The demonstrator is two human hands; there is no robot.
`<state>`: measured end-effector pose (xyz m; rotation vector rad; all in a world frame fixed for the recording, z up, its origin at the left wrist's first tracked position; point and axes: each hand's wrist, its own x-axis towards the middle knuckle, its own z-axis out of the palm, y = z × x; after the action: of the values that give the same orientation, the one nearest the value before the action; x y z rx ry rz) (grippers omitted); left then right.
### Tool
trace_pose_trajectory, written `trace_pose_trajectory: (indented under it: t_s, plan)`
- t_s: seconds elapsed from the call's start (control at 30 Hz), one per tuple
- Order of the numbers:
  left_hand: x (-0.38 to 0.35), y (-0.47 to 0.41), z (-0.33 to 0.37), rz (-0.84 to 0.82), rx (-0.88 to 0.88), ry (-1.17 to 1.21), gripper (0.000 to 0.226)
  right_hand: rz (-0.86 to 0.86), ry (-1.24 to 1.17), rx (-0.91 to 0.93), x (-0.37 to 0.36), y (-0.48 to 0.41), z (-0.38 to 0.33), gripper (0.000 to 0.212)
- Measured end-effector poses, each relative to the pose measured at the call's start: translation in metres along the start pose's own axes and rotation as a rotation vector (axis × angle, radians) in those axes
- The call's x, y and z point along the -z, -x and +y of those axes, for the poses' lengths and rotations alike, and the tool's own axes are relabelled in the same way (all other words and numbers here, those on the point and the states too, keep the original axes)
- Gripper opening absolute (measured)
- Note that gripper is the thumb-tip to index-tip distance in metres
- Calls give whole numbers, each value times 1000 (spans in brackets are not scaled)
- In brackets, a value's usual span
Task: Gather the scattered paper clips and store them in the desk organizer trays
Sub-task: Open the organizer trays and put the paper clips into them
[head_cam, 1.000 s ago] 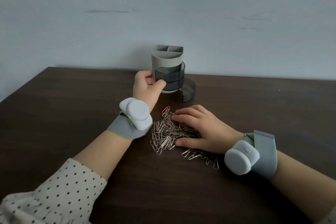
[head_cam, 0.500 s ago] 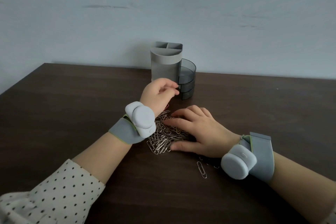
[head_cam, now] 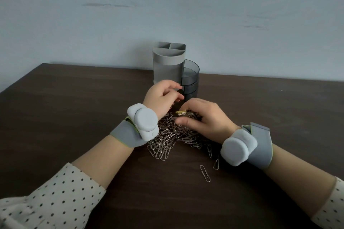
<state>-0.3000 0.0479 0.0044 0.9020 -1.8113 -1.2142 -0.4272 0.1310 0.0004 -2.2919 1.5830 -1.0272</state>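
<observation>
Gripping a bunch of clips [head_cam: 188, 113] w/ our right hand [head_cam: 208, 117] just before the organizer [head_cam: 168, 67]; left hand [head_cam: 162, 96] loosely curled, grip unclear.

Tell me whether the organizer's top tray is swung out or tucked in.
Swung out. The top tray of the desk organizer juts to the right of the grey body, its open top exposed.
</observation>
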Motion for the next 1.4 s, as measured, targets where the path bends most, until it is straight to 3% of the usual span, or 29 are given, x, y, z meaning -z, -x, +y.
trace_pose_trajectory:
  t_s: [0.17,0.33,0.47,0.53,0.77,0.97,1.13,1.4]
  plan:
    - [1,-2,0,30,-16,-22,19,184,-424,-219,10,-13,-6,8]
    - [1,-2,-4,-26,3,-18,24,398,-911,-404,26,-37,-6,21]
    - [0,-9,-3,-30,-21,-69,17,555,-1148,-416,46,-72,-4,29]
    - [3,-18,-1,-45,-70,-184,3,633,-1175,-423,48,-87,-1,30]
    - [14,-49,12,-140,-170,-512,31,786,-1086,-461,38,-120,19,24]
    - [9,-57,11,-220,-194,-532,30,846,-946,-476,37,-127,30,22]
    - [10,-59,7,-249,-196,-527,31,818,-1037,-455,36,-127,36,18]
    - [10,-58,5,-249,-165,-544,33,728,-1108,-457,37,-122,34,30]
